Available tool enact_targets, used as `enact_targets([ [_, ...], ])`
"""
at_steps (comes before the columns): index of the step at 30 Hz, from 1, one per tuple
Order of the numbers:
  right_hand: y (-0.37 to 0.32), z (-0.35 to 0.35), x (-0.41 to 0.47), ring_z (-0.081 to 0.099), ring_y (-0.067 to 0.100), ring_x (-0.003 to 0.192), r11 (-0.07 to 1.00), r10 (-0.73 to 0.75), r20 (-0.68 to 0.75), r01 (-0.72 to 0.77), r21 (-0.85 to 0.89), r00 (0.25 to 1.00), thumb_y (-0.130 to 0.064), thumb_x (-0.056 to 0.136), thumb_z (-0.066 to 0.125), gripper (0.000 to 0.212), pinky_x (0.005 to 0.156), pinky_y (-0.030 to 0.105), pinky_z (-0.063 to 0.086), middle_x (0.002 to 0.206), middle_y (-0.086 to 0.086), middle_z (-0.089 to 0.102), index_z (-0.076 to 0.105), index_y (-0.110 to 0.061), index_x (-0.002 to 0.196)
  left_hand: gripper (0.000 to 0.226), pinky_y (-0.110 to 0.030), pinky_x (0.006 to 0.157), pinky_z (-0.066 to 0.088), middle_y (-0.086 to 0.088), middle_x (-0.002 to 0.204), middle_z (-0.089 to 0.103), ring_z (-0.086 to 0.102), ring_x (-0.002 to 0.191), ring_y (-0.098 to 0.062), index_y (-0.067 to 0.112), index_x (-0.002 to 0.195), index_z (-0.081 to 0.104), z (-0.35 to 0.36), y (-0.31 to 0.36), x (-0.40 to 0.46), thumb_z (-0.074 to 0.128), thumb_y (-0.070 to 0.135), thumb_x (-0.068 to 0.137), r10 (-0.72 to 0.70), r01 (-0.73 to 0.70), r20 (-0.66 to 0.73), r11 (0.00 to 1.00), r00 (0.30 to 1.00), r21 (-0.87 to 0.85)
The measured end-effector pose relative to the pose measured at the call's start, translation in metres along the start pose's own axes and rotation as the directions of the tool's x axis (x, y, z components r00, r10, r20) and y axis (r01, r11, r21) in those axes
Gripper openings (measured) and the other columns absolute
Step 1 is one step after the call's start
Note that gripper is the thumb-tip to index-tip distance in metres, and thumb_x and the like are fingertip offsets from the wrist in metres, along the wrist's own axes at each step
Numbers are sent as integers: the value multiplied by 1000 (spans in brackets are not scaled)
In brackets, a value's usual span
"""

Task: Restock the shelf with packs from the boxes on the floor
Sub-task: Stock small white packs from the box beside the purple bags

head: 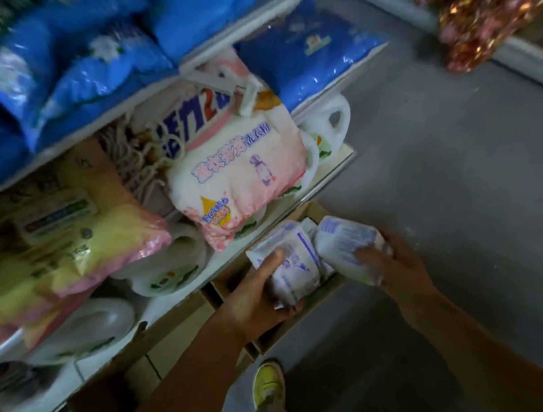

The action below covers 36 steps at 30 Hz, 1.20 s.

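Observation:
A brown cardboard box (313, 310) stands open on the floor beside the shelf's lower right corner. Over it my left hand (256, 299) grips a small white pack with blue print (291, 265), thumb on top. My right hand (393, 265) holds a second white and blue pack (345, 241) just to the right, fingers curled round its end. The white shelf (299, 192) on the left carries a large pink and white bag (237, 170), yellow and pink bags (61, 247) and white jugs (173, 262). The box's inside is mostly hidden by the packs.
Blue bags (86, 53) fill the upper shelves. More cardboard (175, 324) lies on the floor under the shelf. A yellow shoe (269, 383) stands below the box. Grey floor (475, 170) stretches right. Red patterned goods (473, 28) sit at the top right.

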State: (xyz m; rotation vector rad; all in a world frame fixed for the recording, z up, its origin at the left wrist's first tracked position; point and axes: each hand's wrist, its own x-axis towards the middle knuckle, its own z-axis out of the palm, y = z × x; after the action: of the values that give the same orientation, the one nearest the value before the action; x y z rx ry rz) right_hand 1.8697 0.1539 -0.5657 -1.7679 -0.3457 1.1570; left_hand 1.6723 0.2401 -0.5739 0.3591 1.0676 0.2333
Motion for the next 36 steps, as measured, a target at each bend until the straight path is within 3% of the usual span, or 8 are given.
enact_targets([
  [2, -19, -5, -22, 67, 26, 96, 999, -41, 22, 40, 34, 999, -23, 67, 80, 56, 67, 32, 55, 110, 11, 68, 62, -15, 119, 62, -35, 71, 58, -7, 98, 76, 74, 82, -19, 16, 127, 59, 14, 1, -34, 67, 38, 70, 37, -37, 30, 999, 999, -13],
  [4, -40, -9, -46, 68, 25, 98, 997, -77, 42, 77, 13, 996, -26, 66, 78, 51, 77, 39, 58, 110, 8, 70, 65, -20, 115, 64, -36, 67, 60, -9, 112, 73, 71, 97, -22, 15, 127, 61, 24, 0, -65, 73, 38, 68, 65, -64, 29, 998, 997, -26],
  [10, -99, -20, -120, 69, 19, 98, 987, -160, 121, 160, 9, 980, -36, 69, 75, 33, 92, 48, 54, 106, -4, 72, 66, -36, 101, 87, -50, 72, 58, -13, 125, 66, 63, 111, -32, 16, 123, 68, 44, -2, -153, 84, 64, 53, 90, -90, -51, 996, 995, -4],
  [14, -137, -18, -169, 68, 22, 86, 979, -100, 204, 59, 197, 974, -23, 91, 60, 11, 81, 43, 54, 99, 6, 69, 63, -20, 100, 65, -55, 100, 46, -9, 111, 70, 63, 107, -31, 19, 114, 67, 52, -4, -215, 75, 60, 64, 220, -219, -71, 975, 973, 21],
  [25, -202, 20, -288, 63, 31, 85, 954, -90, 479, -62, 292, 873, -51, 91, 50, 46, 53, 38, 57, 100, 17, 64, 61, -11, 111, 58, -54, 101, 48, -12, 110, 74, 65, 110, -35, 16, 118, 65, 24, -5, -375, 73, 46, 69, 602, -627, -198, 773, 774, -100],
  [30, -224, 73, -338, 65, 32, 76, 988, -91, 601, -4, 156, 794, -60, 91, 45, 54, 54, 38, 56, 94, 16, 67, 64, -14, 111, 52, -43, 77, 61, -12, 107, 75, 72, 96, -31, 15, 118, 65, -13, -9, -444, 75, 43, 75, 676, -710, -250, 700, 693, -79],
  [34, -240, 119, -374, 69, 29, 71, 996, -71, 725, 94, 9, 685, -73, 86, 33, 70, 53, 36, 54, 100, 15, 73, 66, -18, 116, 86, -58, 98, 49, -14, 120, 69, 65, 111, -38, 17, 131, 59, -51, -11, -484, 88, 50, 57, 736, -759, -234, 650, 635, -17],
  [36, -246, 144, -394, 67, 31, 82, 985, -66, 787, 168, -48, 614, -76, 80, 33, 76, 62, 39, 51, 109, 17, 71, 68, -18, 115, 82, -63, 100, 45, -16, 120, 69, 64, 112, -40, 16, 131, 59, -68, -14, -506, 84, 49, 60, 761, -785, -244, 620, 602, -4],
])
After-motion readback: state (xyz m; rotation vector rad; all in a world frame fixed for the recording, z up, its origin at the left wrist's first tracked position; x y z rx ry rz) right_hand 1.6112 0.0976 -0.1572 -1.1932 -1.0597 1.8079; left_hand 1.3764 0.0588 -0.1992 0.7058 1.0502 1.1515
